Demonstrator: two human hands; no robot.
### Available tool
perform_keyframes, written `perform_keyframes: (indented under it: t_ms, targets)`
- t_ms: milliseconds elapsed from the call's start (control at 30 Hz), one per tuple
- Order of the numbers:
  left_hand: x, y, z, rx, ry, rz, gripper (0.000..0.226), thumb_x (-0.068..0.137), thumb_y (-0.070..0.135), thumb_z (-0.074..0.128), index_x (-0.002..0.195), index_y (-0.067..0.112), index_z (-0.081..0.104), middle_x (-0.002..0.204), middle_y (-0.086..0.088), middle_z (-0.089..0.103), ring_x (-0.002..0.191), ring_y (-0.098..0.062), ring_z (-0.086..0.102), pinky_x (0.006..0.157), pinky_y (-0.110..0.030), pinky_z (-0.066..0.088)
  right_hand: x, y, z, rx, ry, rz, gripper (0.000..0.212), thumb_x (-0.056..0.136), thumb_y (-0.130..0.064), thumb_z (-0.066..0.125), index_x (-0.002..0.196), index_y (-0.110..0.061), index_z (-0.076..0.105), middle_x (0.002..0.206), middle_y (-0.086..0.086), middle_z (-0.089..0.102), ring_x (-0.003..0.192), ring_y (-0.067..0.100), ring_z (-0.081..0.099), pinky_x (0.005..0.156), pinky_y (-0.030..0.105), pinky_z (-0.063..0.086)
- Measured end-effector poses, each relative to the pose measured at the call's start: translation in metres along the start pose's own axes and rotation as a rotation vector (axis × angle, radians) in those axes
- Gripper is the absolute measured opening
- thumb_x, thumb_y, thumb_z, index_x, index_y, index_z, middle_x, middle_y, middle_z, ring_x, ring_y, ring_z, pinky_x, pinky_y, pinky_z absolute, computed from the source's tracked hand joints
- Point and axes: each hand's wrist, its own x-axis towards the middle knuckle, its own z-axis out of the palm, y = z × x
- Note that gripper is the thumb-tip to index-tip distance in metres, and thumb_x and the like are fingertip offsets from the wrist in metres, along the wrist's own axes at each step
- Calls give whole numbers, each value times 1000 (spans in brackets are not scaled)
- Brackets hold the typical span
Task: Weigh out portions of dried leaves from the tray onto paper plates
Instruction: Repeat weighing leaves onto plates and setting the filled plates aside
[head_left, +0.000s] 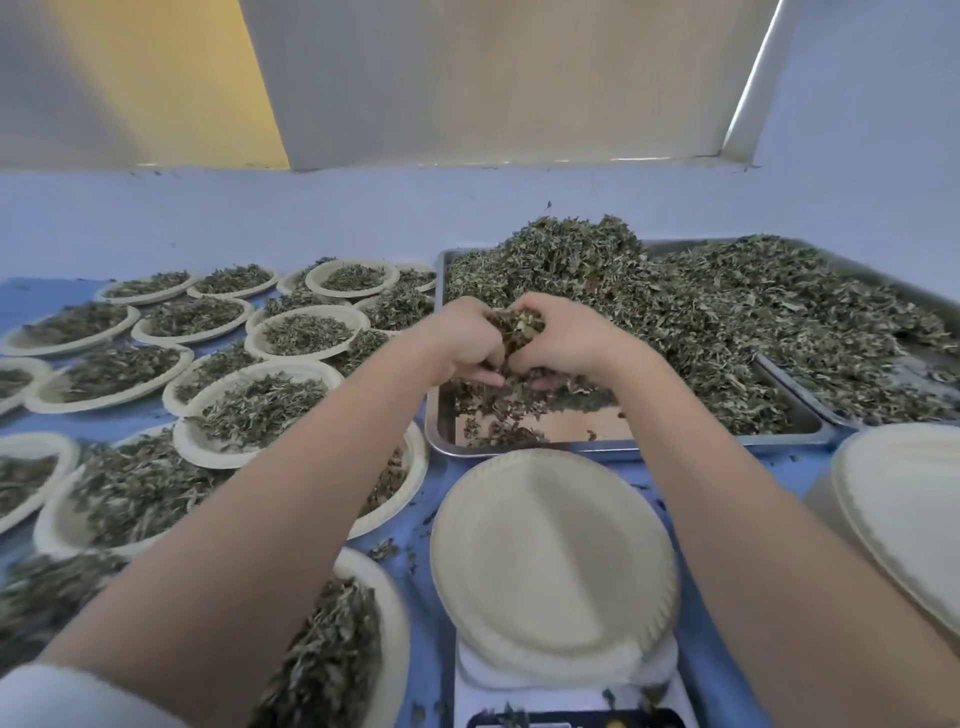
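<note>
A steel tray (597, 446) holds a big heap of dried leaves (675, 312). Over its near left part my left hand (462, 338) and my right hand (566, 338) are cupped together, fingers curled round a clump of dried leaves (517, 325) between them. Loose bits hang below the hands. In front of the tray an empty paper plate (550, 561) sits on a white scale (566, 696), whose display is mostly cut off at the bottom edge.
Several paper plates with leaf portions (249, 410) cover the blue table on the left. A stack of empty plates (904, 509) stands at the right. A second tray of leaves (857, 322) lies behind it. The wall runs close behind.
</note>
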Motion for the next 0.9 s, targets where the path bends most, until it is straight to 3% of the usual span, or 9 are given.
perform_keyframes:
  t_ms: [100, 267, 367, 433, 500, 600, 733, 800, 900]
  targets:
    - [-33, 14, -6, 13, -28, 34, 29, 84, -12, 58, 112, -4, 56, 115, -20, 59, 95, -28, 67, 76, -34, 59, -31, -17, -10, -9, -18, -39, 45, 75, 3, 68, 109, -24, 54, 85, 5, 59, 52, 11, 63, 47, 22, 52]
    - [-97, 14, -1, 3, -149, 34, 24, 82, -15, 59, 102, -3, 59, 103, -22, 65, 86, -27, 71, 70, -31, 60, -87, -24, -11, -5, -135, 9, 48, 77, 3, 65, 113, -26, 52, 63, 3, 69, 49, 17, 66, 44, 25, 53]
    - [-121, -3, 16, 144, -223, -31, 49, 82, -13, 58, 127, 4, 49, 121, -24, 58, 87, -30, 71, 81, -39, 58, -113, -20, 2, -149, -250, 104, 52, 77, -4, 72, 119, -26, 52, 105, 10, 62, 72, 23, 70, 58, 37, 60]
    - [-129, -13, 23, 262, -206, -85, 80, 83, -11, 59, 149, 17, 23, 150, -22, 29, 85, -31, 71, 84, -43, 56, -126, -17, 6, -328, -356, 184, 77, 75, -24, 79, 140, -30, 39, 140, 6, 43, 90, 23, 63, 68, 42, 60]
    - [-137, -15, 23, 313, -161, -104, 91, 85, -9, 58, 153, 26, 9, 158, -15, 7, 81, -29, 72, 83, -44, 56, -135, -18, 3, -440, -383, 224, 95, 71, -46, 78, 148, -38, 23, 153, 2, 28, 85, 21, 65, 71, 39, 60]
    - [-145, -10, 18, 329, -95, -62, 88, 86, -9, 55, 152, 29, 11, 153, -18, 24, 84, -28, 71, 79, -43, 58, -143, -21, -7, -546, -275, 164, 94, 65, -69, 67, 145, -46, 23, 151, 3, 35, 76, 20, 71, 76, 39, 59]
    - [-145, -8, 18, 371, 11, 56, 76, 89, -11, 45, 150, 26, 20, 150, -12, 33, 90, -25, 68, 80, -43, 57, -149, -15, -8, -557, -85, 62, 85, 70, -77, 52, 144, -42, 31, 143, 1, 44, 78, 17, 69, 73, 35, 59]
    - [-143, -14, 22, 371, 91, 117, 68, 90, -9, 41, 147, 26, 30, 148, -9, 37, 97, -26, 64, 84, -46, 55, -147, -8, -5, -562, -10, 2, 80, 76, -76, 46, 145, -38, 33, 143, 0, 45, 97, 18, 64, 85, 35, 54]
    - [-138, -27, 33, 294, 224, 210, 60, 88, -6, 40, 137, 26, 46, 139, -3, 49, 113, -22, 56, 95, -43, 49, -143, 4, 0, -480, 86, -49, 74, 82, -72, 44, 144, -33, 37, 147, -2, 42, 131, 19, 43, 104, 34, 35]
